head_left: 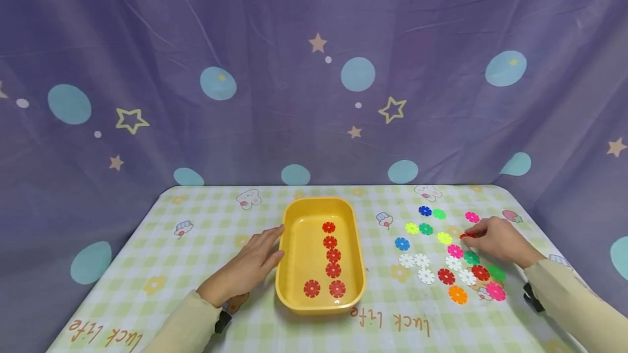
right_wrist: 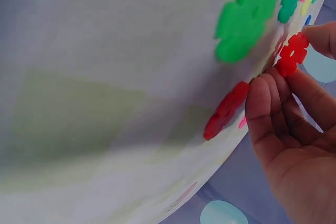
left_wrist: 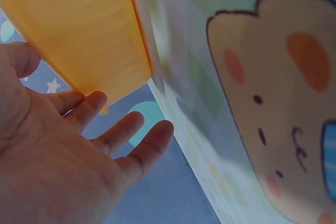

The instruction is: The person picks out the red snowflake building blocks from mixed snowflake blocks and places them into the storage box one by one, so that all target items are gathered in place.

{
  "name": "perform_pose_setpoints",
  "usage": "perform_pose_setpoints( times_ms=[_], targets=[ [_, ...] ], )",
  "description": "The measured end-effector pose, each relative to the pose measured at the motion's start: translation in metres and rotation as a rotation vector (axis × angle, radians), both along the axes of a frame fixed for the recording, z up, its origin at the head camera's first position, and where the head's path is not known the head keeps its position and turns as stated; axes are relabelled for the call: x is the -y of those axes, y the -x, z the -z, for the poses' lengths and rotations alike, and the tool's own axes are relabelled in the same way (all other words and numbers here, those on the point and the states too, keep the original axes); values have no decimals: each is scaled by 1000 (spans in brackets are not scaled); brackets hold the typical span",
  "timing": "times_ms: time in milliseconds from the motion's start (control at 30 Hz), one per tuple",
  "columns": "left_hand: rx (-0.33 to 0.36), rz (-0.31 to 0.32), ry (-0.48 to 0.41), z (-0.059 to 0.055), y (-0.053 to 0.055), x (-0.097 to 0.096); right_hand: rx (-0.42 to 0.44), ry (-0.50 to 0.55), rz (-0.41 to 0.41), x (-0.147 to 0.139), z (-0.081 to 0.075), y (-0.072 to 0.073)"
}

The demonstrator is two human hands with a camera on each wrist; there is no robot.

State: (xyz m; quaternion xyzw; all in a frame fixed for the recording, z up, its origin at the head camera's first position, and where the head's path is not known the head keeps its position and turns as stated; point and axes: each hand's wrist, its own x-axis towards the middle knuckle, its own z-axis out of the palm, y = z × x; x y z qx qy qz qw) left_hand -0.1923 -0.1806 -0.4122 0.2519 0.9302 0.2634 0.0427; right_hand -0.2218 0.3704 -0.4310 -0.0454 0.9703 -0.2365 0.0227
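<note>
Work appears partial: six red discs (head_left: pixel 333 269) lie in the tray (head_left: pixel 301 244), the right hand (head_left: pixel 500 238) pinches another red disc (right_wrist: pixel 297 56) over the desk (head_left: pixel 171 249), where mixed discs (head_left: pixel 445 238) include two more reds (head_left: pixel 446 276), and the left hand (head_left: pixel 245 263), fingers extended, touches the tray.

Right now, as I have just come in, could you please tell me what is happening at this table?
A person is handling small, flower-shaped plastic pieces. The right hand pinches a red piece among the scattered pieces, while the left hand touches the left side of the yellow tray. Six red pieces lie in the tray. On the tablecloth, pieces of mixed colours lie to its right, at least two more red ones among them.
</note>
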Motion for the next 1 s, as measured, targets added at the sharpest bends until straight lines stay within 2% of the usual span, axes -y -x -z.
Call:
perform_pose_setpoints(
  times_ms=[100,200,400,533,700,833,1000],
  targets=[
    [-4,6,0,1,-1,0,-36,19,-11,5,-4,0],
    [15,-2,7,1,-1,1,-155,50,-92,21,-12,0],
    [25,-2,-5,0,-1,2,-434,111,-379,77,-34,-2],
    [14,4,-11,0,-1,2,-527,184,-557,112,-45,-3],
    [5,-2,-1,1,-2,2,-533,248,-695,156,-50,-6],
    [-5,-1,-1,-1,-2,2,-506,267,-784,196,-46,-7],
    [-7,2,-4,-2,-2,4,-360,204,-845,248,-37,-7]
  ],
)
